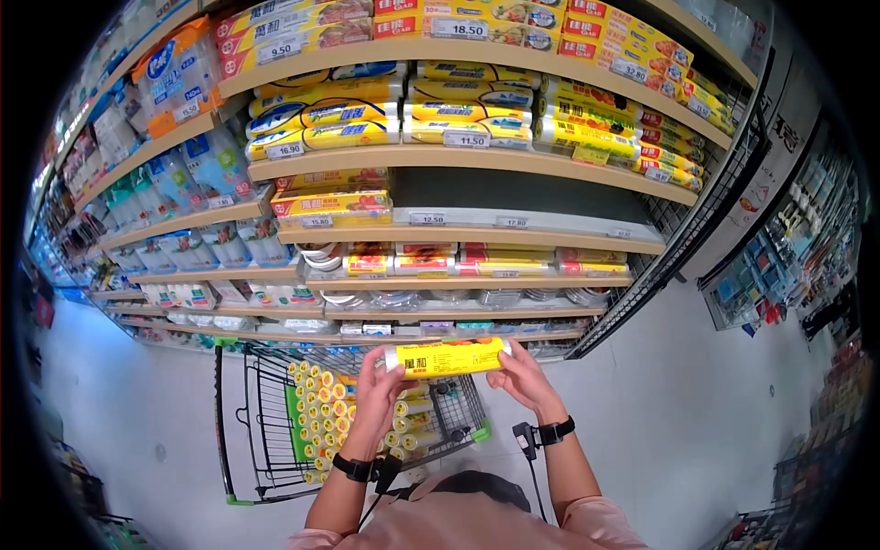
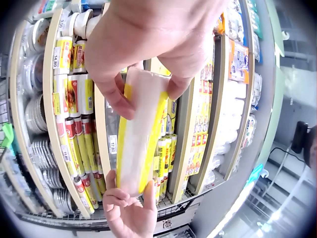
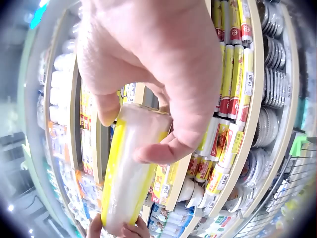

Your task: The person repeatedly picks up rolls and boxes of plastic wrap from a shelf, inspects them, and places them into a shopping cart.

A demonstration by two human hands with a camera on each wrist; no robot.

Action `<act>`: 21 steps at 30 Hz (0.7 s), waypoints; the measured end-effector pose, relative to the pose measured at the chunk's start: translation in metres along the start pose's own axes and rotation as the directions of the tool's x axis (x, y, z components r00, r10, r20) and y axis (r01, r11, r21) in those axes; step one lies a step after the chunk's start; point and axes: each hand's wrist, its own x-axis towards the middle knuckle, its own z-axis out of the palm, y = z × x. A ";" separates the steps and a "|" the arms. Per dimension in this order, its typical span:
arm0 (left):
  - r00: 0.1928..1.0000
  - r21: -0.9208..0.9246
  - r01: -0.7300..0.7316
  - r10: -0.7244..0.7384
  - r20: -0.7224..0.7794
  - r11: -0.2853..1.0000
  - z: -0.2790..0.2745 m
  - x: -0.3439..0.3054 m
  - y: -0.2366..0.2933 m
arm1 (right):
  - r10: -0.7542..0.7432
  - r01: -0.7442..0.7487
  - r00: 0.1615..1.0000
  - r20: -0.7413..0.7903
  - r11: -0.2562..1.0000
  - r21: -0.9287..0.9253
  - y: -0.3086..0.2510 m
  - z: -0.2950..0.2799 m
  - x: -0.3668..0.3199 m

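Note:
A roll of plastic wrap (image 1: 454, 358) with a yellow printed label and whitish ends is held level in front of the body, above the shopping cart. My left hand (image 1: 374, 390) grips its left end, thumb and fingers on opposite sides. At the other end, my right hand (image 1: 524, 378) pinches the roll between thumb and fingers. From the left wrist, the whitish, glossy unprinted side of the roll (image 2: 141, 131) faces the camera, yellow along both edges. The right wrist view shows the right thumb and fingers (image 3: 161, 151) around the near end.
Below the hands stands a shopping cart (image 1: 266, 417) with many yellow-labelled rolls (image 1: 321, 412) inside. Ahead, curved-looking shelves (image 1: 458, 158) carry wrap, bags and plates with price tags. One shelf has a bare dark stretch (image 1: 522, 203). Grey floor (image 1: 678, 412) extends to the right.

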 end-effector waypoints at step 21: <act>0.912 0.827 -0.398 0.272 0.308 0.397 0.119 -0.062 -0.061 | 0.193 -0.190 0.978 -0.077 0.981 0.038 0.052 -0.081 -0.047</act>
